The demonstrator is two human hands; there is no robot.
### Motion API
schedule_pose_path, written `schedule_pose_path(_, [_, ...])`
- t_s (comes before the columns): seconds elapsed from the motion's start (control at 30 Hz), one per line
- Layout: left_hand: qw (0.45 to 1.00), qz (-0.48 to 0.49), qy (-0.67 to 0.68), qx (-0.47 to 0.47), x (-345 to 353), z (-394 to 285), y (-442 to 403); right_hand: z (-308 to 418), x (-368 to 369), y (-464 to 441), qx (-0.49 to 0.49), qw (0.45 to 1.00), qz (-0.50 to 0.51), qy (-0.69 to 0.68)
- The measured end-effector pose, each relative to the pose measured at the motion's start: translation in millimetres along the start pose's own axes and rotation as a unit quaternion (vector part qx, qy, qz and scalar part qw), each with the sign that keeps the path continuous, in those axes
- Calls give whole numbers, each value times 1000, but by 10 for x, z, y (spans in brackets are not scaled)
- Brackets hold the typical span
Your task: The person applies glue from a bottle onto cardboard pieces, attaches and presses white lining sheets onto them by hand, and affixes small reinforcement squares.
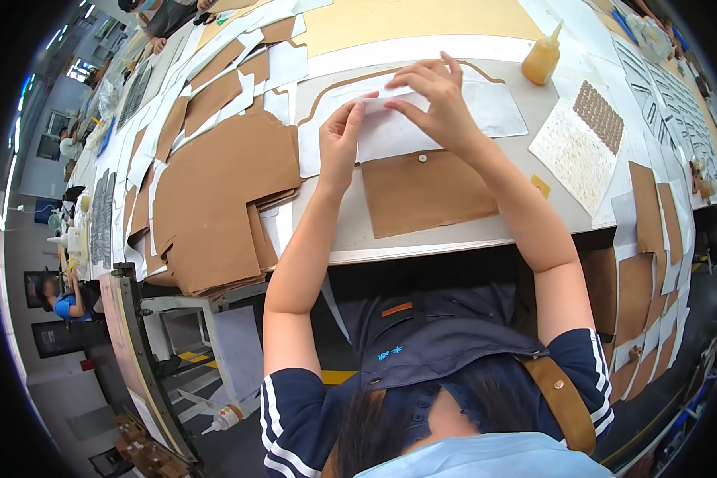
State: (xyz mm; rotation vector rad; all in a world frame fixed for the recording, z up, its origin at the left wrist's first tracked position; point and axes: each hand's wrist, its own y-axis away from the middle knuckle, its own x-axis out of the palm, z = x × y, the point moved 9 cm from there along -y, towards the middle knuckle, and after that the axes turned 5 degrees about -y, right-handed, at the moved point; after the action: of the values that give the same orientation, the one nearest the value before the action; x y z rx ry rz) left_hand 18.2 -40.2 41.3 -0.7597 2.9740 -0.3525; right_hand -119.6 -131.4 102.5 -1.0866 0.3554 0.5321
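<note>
Both hands are raised over a white panel with a curved brown edge (478,107), which lies on the grey work board. My left hand (342,143) has thumb and forefinger pinched together; something thin and pale seems to be at the tips, too faint to name. To its right, my right hand (446,107) has its fingers spread and thumb apart, the thumb tip close to my left fingertips. Nearer my body, a flat brown piece (430,203) lies against the panel's lower edge, with a small round white button-like disc (423,158) at its top.
A bottle of yellowish liquid with a pointed nozzle (540,60) stands at the back right. Beside it is a speckled white sheet (570,163) bearing rows of small brown pieces (598,115). Stacked brown sheets (215,191) fill the left. A co-worker (163,20) sits at far left.
</note>
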Motion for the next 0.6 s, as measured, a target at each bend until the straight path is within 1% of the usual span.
schedule_pose_path(0.03, [1000,0,-7,-2,2,10,4,16,55,5,-3,1000,17,-8])
schedule_pose_path(0.13, [1000,2,-30,-4,-10,106,5,16,63,33,5,1000,14,-20])
schedule_pose_path(0.2, [999,8,-49,1,-29,145,-13,-46,32,56,35,998,2,-51])
schedule_pose_path(0.33, [1000,-6,-21,11,44,57,28,-114,37,52,69,993,-14,-99])
schedule_pose_path(0.43, [999,7,-34,3,41,68,36,14,66,40,34,996,11,-87])
schedule_pose_path(0.5, [999,16,-46,5,46,81,42,-43,35,52,49,994,-7,-94])
schedule_pose_path(0.6, [999,1,-36,12,45,72,39,-204,-15,38,67,991,-29,-111])
